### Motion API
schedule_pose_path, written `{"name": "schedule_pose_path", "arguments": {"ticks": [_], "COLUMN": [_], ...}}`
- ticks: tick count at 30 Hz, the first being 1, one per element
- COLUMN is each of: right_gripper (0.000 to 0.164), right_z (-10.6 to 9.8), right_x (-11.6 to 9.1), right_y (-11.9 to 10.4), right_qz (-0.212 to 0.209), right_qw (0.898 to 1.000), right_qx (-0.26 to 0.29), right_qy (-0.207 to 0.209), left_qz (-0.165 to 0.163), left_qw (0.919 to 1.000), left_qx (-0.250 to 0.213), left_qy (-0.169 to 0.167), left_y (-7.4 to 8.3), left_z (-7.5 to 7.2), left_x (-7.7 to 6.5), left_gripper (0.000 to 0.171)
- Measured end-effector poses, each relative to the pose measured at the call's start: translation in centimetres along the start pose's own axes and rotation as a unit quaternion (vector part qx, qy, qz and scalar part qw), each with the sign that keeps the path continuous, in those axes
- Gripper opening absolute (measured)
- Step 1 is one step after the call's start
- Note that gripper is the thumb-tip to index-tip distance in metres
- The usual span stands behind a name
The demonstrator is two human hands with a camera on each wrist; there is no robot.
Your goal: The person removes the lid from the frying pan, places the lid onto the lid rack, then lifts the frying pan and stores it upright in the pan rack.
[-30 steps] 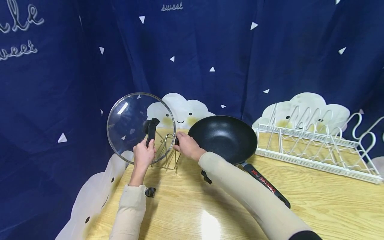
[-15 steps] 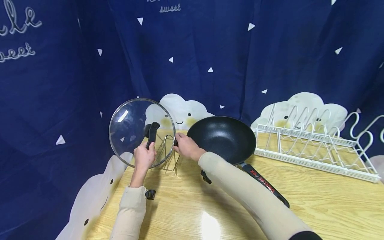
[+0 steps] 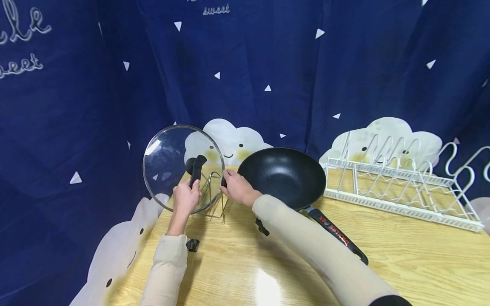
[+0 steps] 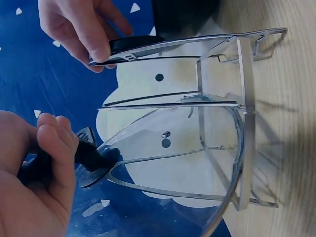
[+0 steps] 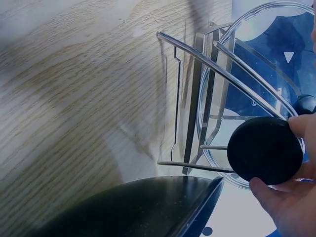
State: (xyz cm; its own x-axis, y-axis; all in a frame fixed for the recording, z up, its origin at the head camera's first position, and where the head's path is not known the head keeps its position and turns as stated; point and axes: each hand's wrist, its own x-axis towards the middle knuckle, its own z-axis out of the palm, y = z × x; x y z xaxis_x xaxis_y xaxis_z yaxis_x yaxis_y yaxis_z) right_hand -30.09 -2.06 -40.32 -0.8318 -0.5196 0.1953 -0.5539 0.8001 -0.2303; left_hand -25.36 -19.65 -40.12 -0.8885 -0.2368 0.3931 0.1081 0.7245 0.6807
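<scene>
A large clear glass lid (image 3: 162, 146) with a metal rim stands nearly upright at the left of the table. My left hand (image 3: 186, 199) grips its black handle (image 3: 197, 171). In the left wrist view, the lid's lower edge lies among the wires of a small metal lid rack (image 4: 246, 74). Whether it bears on the rack I cannot tell. My right hand (image 3: 238, 187) pinches a black round disc (image 5: 264, 151) at the rack's right end, fingers and thumb at its edge. Right beside that hand stands a black wok (image 3: 283, 178), its inside facing me.
The wok's long black handle (image 3: 338, 236) points toward the front right. A white wire dish rack (image 3: 402, 208) stands farther right on the wooden table (image 3: 229, 276). Behind everything hangs a dark blue curtain (image 3: 245, 55) with white clouds.
The lid has come down slightly and shifted a little to the right, with my left hand on its handle. My right hand keeps its hold on the disc.
</scene>
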Motion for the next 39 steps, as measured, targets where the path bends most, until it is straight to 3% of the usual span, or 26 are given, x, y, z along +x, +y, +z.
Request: {"name": "schedule_pose_path", "arguments": {"ticks": [7, 11, 16, 24, 39], "right_gripper": [0.056, 0.055, 0.054, 0.057, 0.053], "right_z": [0.0, 0.1, 0.1, 0.3, 0.6], "right_x": [0.1, 0.1, 0.0, 0.0, 0.1], "right_y": [0.0, -0.1, -0.1, -0.1, -0.2], "right_qz": [0.002, 0.000, 0.001, 0.003, 0.004], "right_qw": [1.000, 1.000, 1.000, 1.000, 1.000], "right_qx": [0.001, 0.010, 0.012, 0.002, 0.002], "right_qy": [0.005, 0.002, 0.006, 0.008, 0.015], "left_qz": [-0.002, -0.017, -0.014, -0.017, -0.030], "left_qw": [0.9997, 0.9996, 0.9997, 0.9988, 0.9967], "left_qx": [-0.013, -0.012, 0.003, 0.025, 0.014], "left_qy": [-0.022, -0.018, -0.017, -0.038, -0.074], "left_y": [0.3, 0.6, 0.8, 1.7, 1.8], "left_z": [-0.2, -0.2, 0.0, 0.0, 0.1], "left_x": [0.1, 0.0, 0.0, -0.1, -0.3], "left_gripper": [0.028, 0.028, 0.027, 0.023, 0.020]}}
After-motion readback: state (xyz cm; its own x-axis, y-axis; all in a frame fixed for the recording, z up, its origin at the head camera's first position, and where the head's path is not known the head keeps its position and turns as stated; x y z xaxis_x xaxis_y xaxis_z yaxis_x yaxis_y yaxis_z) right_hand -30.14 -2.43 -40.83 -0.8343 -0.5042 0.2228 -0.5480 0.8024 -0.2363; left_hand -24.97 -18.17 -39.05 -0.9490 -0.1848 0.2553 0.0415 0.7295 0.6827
